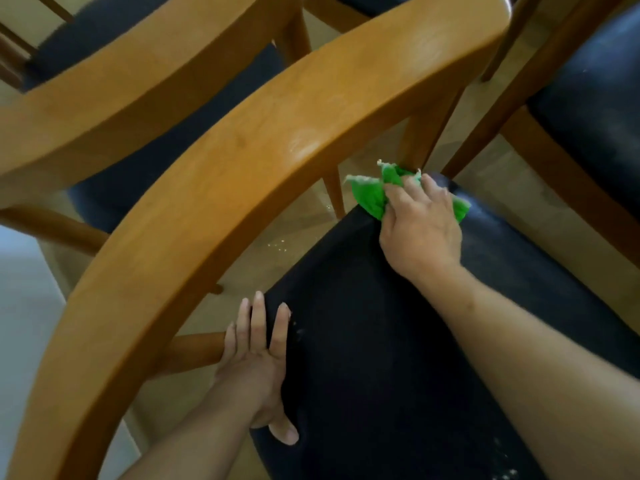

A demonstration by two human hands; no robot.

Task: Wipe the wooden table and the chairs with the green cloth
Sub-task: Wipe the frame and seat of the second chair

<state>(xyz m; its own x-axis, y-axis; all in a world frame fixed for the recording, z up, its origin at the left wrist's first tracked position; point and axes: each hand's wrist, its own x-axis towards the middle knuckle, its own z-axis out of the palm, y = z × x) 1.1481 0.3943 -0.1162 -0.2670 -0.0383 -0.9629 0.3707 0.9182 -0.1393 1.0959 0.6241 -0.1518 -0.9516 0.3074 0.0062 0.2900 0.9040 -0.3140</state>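
I look down on a wooden chair with a curved backrest (221, 188) and a black padded seat (398, 341). My right hand (420, 230) grips the bunched green cloth (372, 197) and presses it on the far corner of the seat, close to the wooden post (420, 133) of the backrest. My left hand (258, 362) rests on the near left edge of the seat with its fingers straight, the thumb lying on the black pad. Pale specks dot the seat near its front edge.
A second chair with a wooden back (114, 84) and dark seat stands at the upper left. A third chair's black seat (588, 109) stands at the upper right. Tan floor (277, 244) shows between the chairs, with small white crumbs on it.
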